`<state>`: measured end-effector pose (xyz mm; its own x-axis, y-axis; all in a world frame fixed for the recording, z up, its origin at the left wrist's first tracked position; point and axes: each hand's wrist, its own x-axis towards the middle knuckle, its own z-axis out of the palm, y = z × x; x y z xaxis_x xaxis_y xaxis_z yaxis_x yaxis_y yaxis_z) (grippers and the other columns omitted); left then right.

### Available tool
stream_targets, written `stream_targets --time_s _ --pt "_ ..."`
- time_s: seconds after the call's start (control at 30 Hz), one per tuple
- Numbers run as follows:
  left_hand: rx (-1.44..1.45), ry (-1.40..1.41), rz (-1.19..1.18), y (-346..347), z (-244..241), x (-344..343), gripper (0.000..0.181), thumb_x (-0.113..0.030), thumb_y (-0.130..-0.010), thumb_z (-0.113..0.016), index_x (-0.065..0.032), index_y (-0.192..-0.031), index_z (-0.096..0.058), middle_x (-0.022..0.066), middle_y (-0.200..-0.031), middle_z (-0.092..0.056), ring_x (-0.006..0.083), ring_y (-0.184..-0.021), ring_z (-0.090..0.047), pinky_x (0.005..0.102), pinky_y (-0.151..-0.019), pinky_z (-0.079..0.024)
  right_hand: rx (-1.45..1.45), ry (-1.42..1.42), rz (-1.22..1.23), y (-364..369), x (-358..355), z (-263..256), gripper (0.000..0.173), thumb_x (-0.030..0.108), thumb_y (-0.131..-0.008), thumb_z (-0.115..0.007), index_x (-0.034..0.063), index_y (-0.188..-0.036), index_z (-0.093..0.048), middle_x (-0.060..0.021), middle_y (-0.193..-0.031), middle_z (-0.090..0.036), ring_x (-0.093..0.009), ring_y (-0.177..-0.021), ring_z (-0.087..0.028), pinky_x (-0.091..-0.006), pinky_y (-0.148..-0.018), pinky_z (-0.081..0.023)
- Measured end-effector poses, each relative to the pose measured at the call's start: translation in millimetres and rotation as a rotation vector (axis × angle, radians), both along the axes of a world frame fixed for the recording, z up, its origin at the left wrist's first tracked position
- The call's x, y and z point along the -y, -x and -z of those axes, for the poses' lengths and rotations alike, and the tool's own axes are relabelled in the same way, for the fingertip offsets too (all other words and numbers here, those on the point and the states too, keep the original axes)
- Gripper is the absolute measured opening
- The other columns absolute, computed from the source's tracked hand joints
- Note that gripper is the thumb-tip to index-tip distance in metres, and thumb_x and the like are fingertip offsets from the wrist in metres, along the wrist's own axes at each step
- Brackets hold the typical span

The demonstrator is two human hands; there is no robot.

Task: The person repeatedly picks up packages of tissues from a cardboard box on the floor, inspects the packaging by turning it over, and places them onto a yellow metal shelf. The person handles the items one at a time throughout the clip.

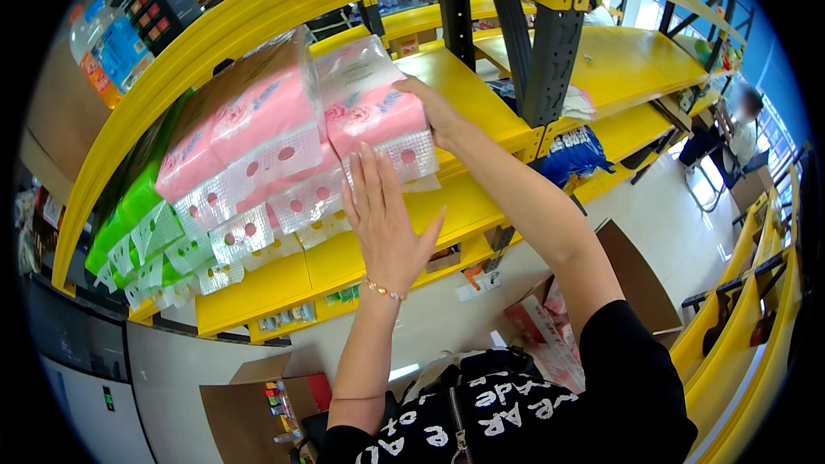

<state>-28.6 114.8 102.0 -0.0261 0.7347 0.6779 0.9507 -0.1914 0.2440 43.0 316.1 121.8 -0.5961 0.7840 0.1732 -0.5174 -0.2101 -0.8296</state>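
Observation:
Pink plastic-wrapped tissue packs with clear perforated carry tabs are stacked on a yellow metal shelf. My right hand [430,108] rests on the right end of the top right pink pack [380,116], fingers over its upper corner and thumb hidden or unclear. My left hand [387,219] lies flat against that pack's front tab, fingers spread and pointing up. Beside it on the left stand more pink packs [258,109], whose front tabs hang down. Farther left are bright green packs [138,206], stacked low on the same shelf.
A black upright post [551,71] stands right of my right hand. The yellow top beam [193,38] arches over the packs. Open cardboard boxes [242,419] sit on the floor near me, one with pink packs [557,328] inside. A seated person [741,129] is far right.

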Motion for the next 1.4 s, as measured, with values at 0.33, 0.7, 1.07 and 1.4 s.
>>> stream_targets --time_s 0.33,0.7,1.07,1.4 --pt "-0.06 0.061 -0.132 4.8 10.6 -25.1 0.106 -0.04 -0.073 -0.074 -0.0061 -0.151 -0.011 0.0142 -0.158 -0.008 0.0304 -0.146 -0.006 0.0524 -0.114 -0.006 0.097 -0.048 -0.013 5.4 2.1 0.6 0.057 0.049 -0.089 -0.052 0.0089 -0.13 -0.049 -0.011 -0.123 -0.059 -0.022 -0.111 -0.057 -0.0369 -0.097 -0.044" --pt "0.131 0.057 0.399 -117.7 130.4 11.7 0.091 -0.031 -0.08 -0.069 0.0032 -0.146 -0.018 0.0246 -0.152 -0.018 0.0433 -0.142 -0.009 0.0558 -0.113 -0.009 -0.087 -0.203 0.249 -137.7 61.5 136.8 0.038 0.037 -0.097 -0.051 0.004 -0.114 -0.059 -0.0074 -0.1 -0.068 -0.014 -0.093 -0.064 -0.0274 -0.079 -0.049" --pt "-0.215 1.197 0.87 -278.8 353.6 52.8 0.09 -0.029 -0.072 -0.075 -0.0011 -0.143 -0.027 0.0215 -0.15 -0.024 0.0391 -0.141 -0.015 0.0509 -0.11 -0.018 0.707 1.13 1.033 -431.8 323.1 586.0 0.021 0.024 -0.093 -0.054 0.0063 -0.098 -0.065 -0.0039 -0.08 -0.066 -0.011 -0.06 -0.059 -0.0245 -0.051 -0.047" --pt "-0.295 1.377 0.662 -366.2 473.9 39.7 0.076 -0.033 -0.076 -0.07 -0.0043 -0.139 -0.039 0.0209 -0.147 -0.029 0.042 -0.139 -0.016 0.0565 -0.107 -0.011 1.535 1.243 0.608 -573.5 388.1 816.7 0.036 0.033 -0.081 -0.058 0.0003 -0.088 -0.07 -0.0228 -0.081 -0.068 -0.033 -0.079 -0.068 -0.0414 -0.075 -0.052"
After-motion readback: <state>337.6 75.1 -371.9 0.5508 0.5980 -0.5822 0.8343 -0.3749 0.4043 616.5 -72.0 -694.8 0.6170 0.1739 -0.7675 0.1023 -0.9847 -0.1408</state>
